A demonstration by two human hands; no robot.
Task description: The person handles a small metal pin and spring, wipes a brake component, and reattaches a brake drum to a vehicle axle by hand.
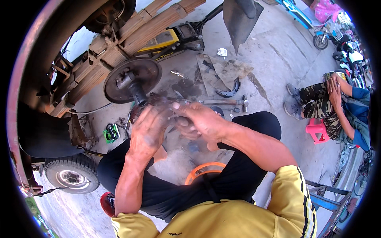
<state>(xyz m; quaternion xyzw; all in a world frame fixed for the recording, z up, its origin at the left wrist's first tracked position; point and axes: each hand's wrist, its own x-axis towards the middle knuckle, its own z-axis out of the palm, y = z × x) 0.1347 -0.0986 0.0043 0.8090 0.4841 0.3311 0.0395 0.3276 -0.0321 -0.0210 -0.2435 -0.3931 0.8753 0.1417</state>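
In front of my lap both hands are close together, smeared by motion. My left hand (pixel 147 129) is curled with its fingers bent round a dark, greasy part that I cannot make out. Beside it, my right hand (pixel 196 121) has its thumb and fingers drawn in on something small, also too blurred to name. Just beyond my left hand, a dark axle spindle (pixel 138 93) sticks out of a round brown backing plate (pixel 152 74). A hammer (pixel 230 102) lies on the concrete past my right hand.
A curved brake shoe (pixel 230 92) lies by a dirty cloth (pixel 238 71). Leaf springs (pixel 141 37) and a yellow jack (pixel 158 40) are beyond. A green box (pixel 111 133) sits left, a tyred wheel (pixel 72 174) farther left. Someone (pixel 335 99) sits on a pink stool (pixel 317 131) at right.
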